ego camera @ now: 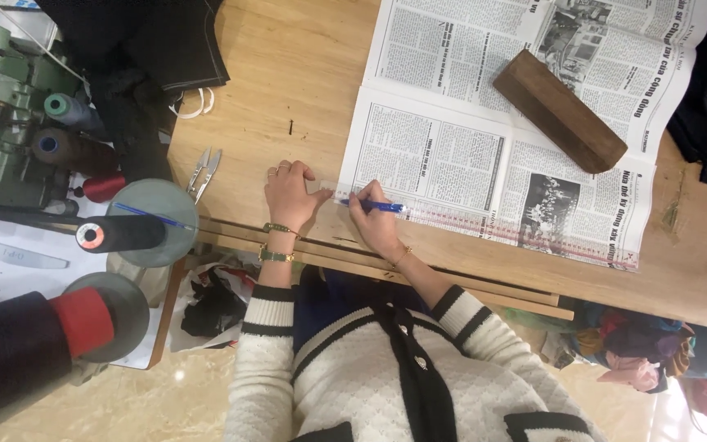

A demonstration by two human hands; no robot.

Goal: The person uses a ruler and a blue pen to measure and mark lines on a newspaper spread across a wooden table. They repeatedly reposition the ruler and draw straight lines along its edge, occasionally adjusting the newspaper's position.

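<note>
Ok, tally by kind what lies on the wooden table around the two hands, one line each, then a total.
Spread black-and-white newspaper: 1
Long clear plastic ruler with red edge: 1
Blue pen in the right hand: 1
Dark brown wooden block: 1
Small metal thread snips: 1
Total: 5
The left hand presses the ruler's end.

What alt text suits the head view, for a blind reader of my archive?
On a wooden table, the right hand draws a blue pen along a clear plastic ruler over an open newspaper; the left hand steadies the ruler.
</note>
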